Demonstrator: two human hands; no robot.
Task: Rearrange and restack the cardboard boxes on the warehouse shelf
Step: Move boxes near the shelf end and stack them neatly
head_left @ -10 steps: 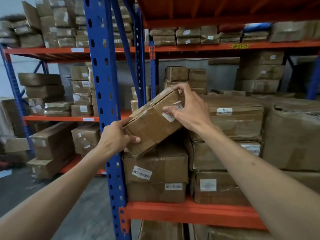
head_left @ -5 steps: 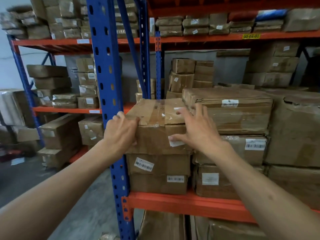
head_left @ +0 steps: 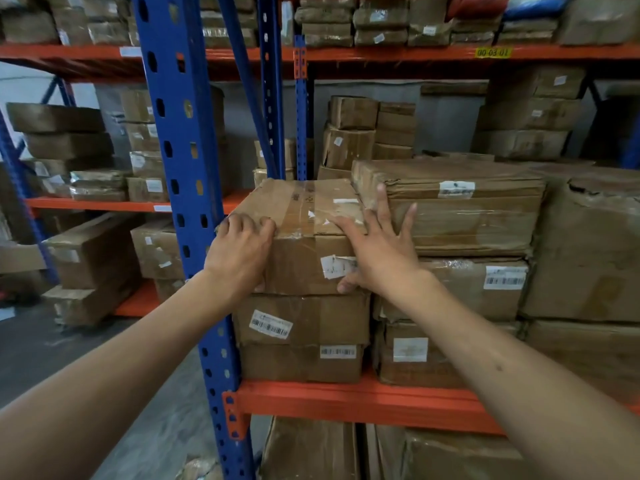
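both arms outstretched, left hand [head_left: 239,256] curled palm-down, right hand [head_left: 375,252] flat, fingers spread

Both hands [head_left: 239,251] flat on top box [head_left: 301,233]

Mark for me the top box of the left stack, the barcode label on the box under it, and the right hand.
top box [head_left: 298,265], head view, front face.
barcode label [head_left: 270,324], head view, label centre.
right hand [head_left: 375,252], head view, back of the hand.

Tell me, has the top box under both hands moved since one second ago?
Yes. The top box, then tilted on its stack, now lies flat on the box below, beside the blue upright.
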